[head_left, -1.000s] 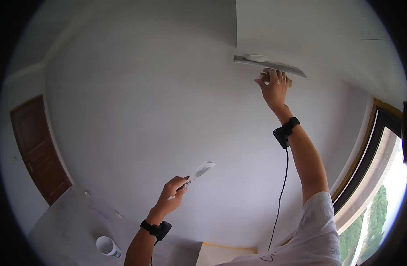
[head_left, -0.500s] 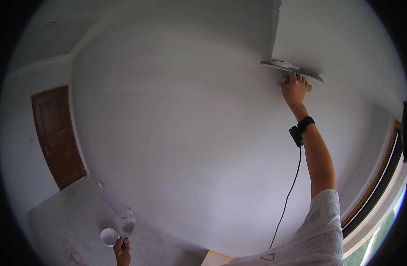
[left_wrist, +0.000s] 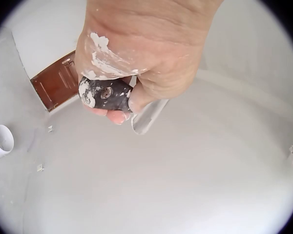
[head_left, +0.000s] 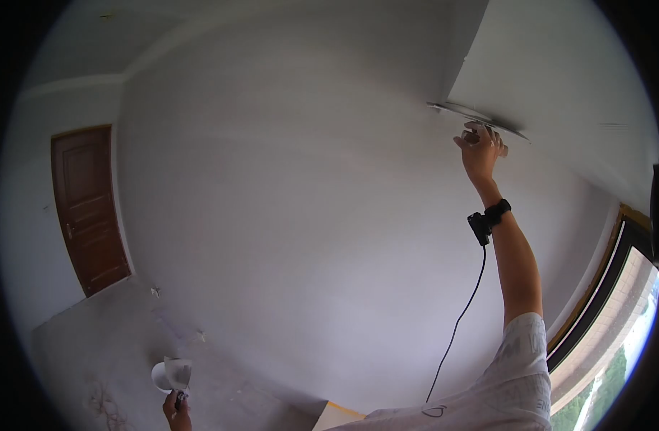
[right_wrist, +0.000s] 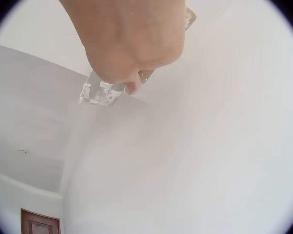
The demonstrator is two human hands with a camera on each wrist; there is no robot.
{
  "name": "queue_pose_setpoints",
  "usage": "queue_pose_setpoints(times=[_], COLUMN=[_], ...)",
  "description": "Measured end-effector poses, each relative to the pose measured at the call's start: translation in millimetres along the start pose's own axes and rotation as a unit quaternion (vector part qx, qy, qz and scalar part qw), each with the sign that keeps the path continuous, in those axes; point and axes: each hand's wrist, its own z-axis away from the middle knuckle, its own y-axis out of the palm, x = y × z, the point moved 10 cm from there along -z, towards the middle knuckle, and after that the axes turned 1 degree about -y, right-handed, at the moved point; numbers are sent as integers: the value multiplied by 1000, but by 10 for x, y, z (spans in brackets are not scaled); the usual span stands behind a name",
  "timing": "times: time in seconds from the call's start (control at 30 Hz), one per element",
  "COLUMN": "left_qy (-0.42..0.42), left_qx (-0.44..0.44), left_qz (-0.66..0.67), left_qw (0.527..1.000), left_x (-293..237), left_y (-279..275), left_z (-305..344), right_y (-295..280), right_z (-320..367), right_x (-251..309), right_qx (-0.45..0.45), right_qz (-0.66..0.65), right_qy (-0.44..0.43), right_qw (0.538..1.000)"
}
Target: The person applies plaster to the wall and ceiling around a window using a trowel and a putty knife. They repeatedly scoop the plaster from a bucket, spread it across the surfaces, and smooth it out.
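Note:
High at the upper right of the head view, my right hand [head_left: 480,152] grips the handle of a long flat trowel [head_left: 512,131], whose blade lies against the surface by the wall's top corner. The trowel's end [right_wrist: 98,93] shows white paste in the right wrist view. Low at the left, my left hand [head_left: 177,415] holds a putty knife [head_left: 178,373] by its handle, its blade in front of the bucket in that view. White smears cover part of the left hand [left_wrist: 141,53] and the dark handle end [left_wrist: 106,93] in the left wrist view.
A white bucket [head_left: 158,376] stands on the floor [head_left: 78,337] at lower left. Beyond is a brown door [head_left: 91,208]. A window [head_left: 595,323] is at the right, and a black cable [head_left: 456,323] hangs from the right wrist camera.
The left hand has dropped from the middle of the head view to the lower left with the putty knife. The right hand keeps its grip on the trowel near the top corner; the view has shifted.

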Motion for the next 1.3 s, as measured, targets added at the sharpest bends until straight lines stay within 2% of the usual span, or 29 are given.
queue_pose_setpoints(times=[0.07,0.13,0.2,0.27,0.33,0.43,0.5,0.53,0.57,0.63,0.67,0.77,0.8,0.87,0.9,0.93,0.97,1.0,1.03,1.1,1.17,1.23,1.27,1.3], left_qy=[-21,-18,9,77,110,176,187,193,166,96,72,-23,-15,-41,-67,-60,-66,-70,-70,-72,-94,-108,-107,-81], left_qx=[36,9,66,169,228,298,353,377,398,461,486,524,559,577,591,598,625,649,661,708,720,717,695,689], left_qz=[41,36,46,7,36,56,105,124,132,125,156,245,258,250,254,243,255,268,270,278,303,357,359,343], left_qw=[998,999,997,983,967,937,911,898,893,873,857,815,788,776,763,761,735,709,697,645,617,590,613,633], left_x=[-93,-275,-488,-1126,-1444,-2228,-2443,-2543,-2696,-2963,-3100,-3296,-3382,-3604,-3688,-3499,-3592,-3714,-3858,-4002,-4098,-4043,-3940,-3902], left_y=[432,864,1429,2060,2707,3615,4274,4555,4806,5278,5505,5915,5551,5790,5935,5539,5655,5813,5766,5769,5711,5614,5632,5442], left_z=[-257,-523,-828,-1035,-1244,-1361,-1454,-1466,-1444,-1361,-1333,-1358,-1210,-1174,-1150,-979,-925,-903,-953,-870,-719,-733,-752,-918], right_y=[52,92,137,131,144,175,170,151,241,540,785,1253,855,1050,1093,744,785,841,870,1020,1051,1091,1138,1158], right_z=[39,54,65,69,44,79,132,188,314,516,638,986,927,1279,1336,1586,1758,1767,1659,1837,2079,2313,2587,2646], right_x=[-28,-53,-82,-74,-47,-118,-183,-164,-268,-487,-609,-755,-414,-479,-571,-78,-20,37,173,361,365,239,-58,-75], right_qx=[10,13,24,34,44,52,-2,-31,-30,42,106,253,249,439,437,494,553,536,528,598,652,716,720,718], right_qz=[-14,-16,-27,-30,-37,-73,-189,-214,-213,-158,-202,-209,-205,-212,-216,-250,-287,-355,-360,-430,-475,-450,-414,-384], right_qy=[7,12,26,37,49,78,78,49,59,61,64,88,100,166,180,182,186,201,205,333,392,361,393,415], right_qw=[1000,1000,999,998,997,993,979,975,975,985,971,941,941,857,854,813,760,739,741,588,442,393,395,406])
